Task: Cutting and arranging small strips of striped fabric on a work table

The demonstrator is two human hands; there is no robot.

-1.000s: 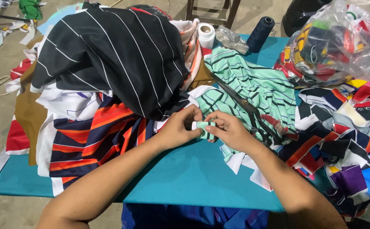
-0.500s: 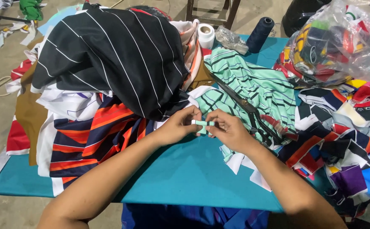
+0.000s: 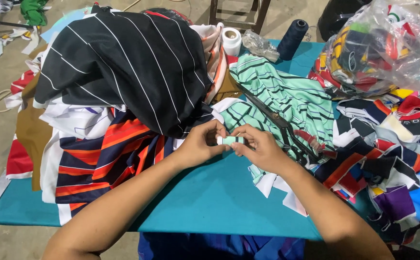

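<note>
The left hand [image 3: 201, 144] and the right hand [image 3: 260, 148] meet above the teal worktop [image 3: 210, 202], each pinching one end of a small mint-green fabric strip [image 3: 231, 140] between fingertips; black scissors [image 3: 280, 124] lie just beside the right hand on green striped cloth [image 3: 287, 96]; a black striped garment [image 3: 128, 62] lies heaped to the left.

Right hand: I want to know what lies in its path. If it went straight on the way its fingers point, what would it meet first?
The right hand points left, so beyond the small mint strip it pinches, it would probably first meet the left hand, which holds the strip's other end.
</note>
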